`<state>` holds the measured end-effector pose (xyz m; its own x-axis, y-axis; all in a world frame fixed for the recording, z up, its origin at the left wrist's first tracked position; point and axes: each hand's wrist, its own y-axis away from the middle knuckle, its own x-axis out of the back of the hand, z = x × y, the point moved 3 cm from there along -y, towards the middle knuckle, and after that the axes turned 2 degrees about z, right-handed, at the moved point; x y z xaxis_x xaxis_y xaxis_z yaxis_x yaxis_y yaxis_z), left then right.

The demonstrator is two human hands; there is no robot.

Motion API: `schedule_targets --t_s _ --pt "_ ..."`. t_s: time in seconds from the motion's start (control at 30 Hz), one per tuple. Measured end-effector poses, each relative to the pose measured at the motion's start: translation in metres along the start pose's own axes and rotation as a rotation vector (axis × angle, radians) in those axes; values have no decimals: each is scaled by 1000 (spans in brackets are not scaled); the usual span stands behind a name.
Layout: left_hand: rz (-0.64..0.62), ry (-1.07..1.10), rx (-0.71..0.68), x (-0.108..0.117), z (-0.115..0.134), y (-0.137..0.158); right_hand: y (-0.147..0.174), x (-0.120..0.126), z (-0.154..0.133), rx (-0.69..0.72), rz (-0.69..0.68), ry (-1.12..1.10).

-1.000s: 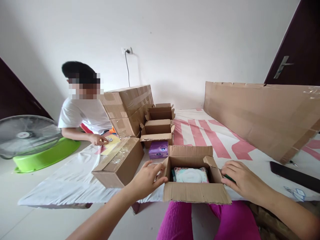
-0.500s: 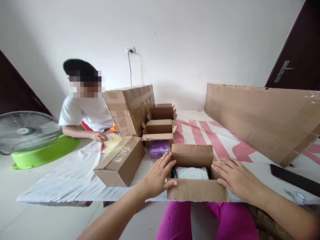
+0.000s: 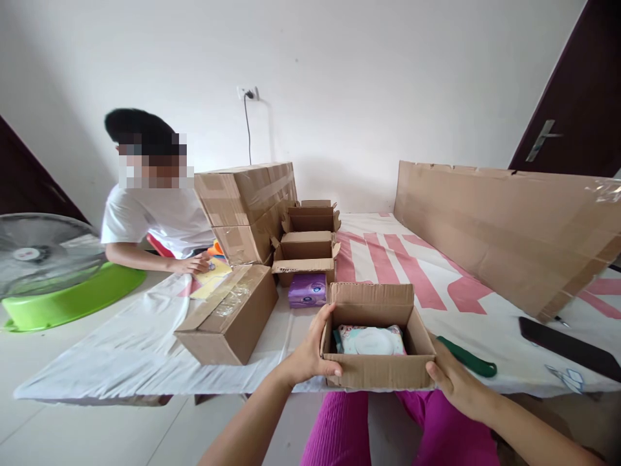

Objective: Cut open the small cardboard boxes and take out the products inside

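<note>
Your left hand (image 3: 310, 353) stood on edge against the left side of the open carton (image 3: 381, 372), fingers reaching up that wall and thumb laid across the near side. Your right hand (image 3: 449, 378) angled in opposite, thumb at the near right corner, its other fingers mostly hidden. Between them they clasped the carton at the near edge of the table (image 3: 121, 362). A soft pack (image 3: 371, 340) with a white lid lay inside.
</note>
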<state>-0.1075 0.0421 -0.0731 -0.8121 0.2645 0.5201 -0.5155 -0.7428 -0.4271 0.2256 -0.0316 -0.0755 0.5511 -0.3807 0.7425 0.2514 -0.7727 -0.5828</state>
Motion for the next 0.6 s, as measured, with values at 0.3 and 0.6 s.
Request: schedule_targets --t_s 0.3,0.6 --pt "-48 212 113 -5 0 -1 -98 22 -54 -77 -366 2" --pt "-20 219 115 -10 4 7 -113 -47 -62 -81 -912 125"
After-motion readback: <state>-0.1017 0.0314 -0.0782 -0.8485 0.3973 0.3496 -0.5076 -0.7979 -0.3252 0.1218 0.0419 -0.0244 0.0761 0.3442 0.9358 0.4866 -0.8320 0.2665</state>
